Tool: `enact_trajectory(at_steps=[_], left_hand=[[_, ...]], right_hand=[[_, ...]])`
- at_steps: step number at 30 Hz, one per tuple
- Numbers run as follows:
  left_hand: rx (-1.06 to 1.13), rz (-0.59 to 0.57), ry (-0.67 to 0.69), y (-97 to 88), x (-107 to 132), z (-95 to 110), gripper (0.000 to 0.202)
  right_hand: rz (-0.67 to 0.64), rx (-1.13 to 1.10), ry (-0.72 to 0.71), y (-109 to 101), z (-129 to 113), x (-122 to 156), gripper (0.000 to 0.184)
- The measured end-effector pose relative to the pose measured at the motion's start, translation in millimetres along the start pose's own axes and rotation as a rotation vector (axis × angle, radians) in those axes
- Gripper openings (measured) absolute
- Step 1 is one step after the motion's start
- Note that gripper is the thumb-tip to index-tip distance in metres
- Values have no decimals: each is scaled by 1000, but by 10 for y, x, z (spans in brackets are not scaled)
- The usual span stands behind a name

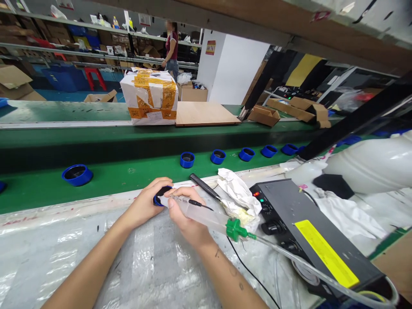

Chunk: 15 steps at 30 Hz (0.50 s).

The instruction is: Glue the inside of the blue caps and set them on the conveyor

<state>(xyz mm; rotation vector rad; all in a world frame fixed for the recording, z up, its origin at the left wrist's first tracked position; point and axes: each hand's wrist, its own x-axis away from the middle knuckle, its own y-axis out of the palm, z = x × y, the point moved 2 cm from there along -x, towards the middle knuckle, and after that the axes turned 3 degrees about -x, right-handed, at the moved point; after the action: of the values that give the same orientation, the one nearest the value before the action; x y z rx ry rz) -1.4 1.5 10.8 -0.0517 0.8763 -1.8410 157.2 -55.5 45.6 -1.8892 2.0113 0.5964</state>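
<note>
My left hand (148,202) is closed around a small blue ring-shaped part with a dark inside (159,198), at the near edge of the green belt. In my right hand (186,219) lies a clear dispensing syringe (206,219), its tip pointing into the blue part. A green cap (236,229) closes the syringe's back end, with a clear air hose (289,257) running from it to the right. A black cable with a plug (195,203) lies along the barrel. Whether the tip touches the part is hidden by my fingers.
More blue parts (187,159) stand spaced along the green belt (128,171). Right of my hands are a black-handled tool (204,187), crumpled tissue (240,193) and a dark dispenser box (309,231). A taped carton (149,96) sits behind the belt; a person (171,47) stands farther back.
</note>
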Motion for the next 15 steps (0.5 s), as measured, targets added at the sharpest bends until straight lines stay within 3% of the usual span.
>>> enact_trajectory(at_steps=[15], left_hand=[[-49, -13, 12, -5, -10, 48, 39]], right_hand=[[73, -24, 12, -22, 15, -18, 11]])
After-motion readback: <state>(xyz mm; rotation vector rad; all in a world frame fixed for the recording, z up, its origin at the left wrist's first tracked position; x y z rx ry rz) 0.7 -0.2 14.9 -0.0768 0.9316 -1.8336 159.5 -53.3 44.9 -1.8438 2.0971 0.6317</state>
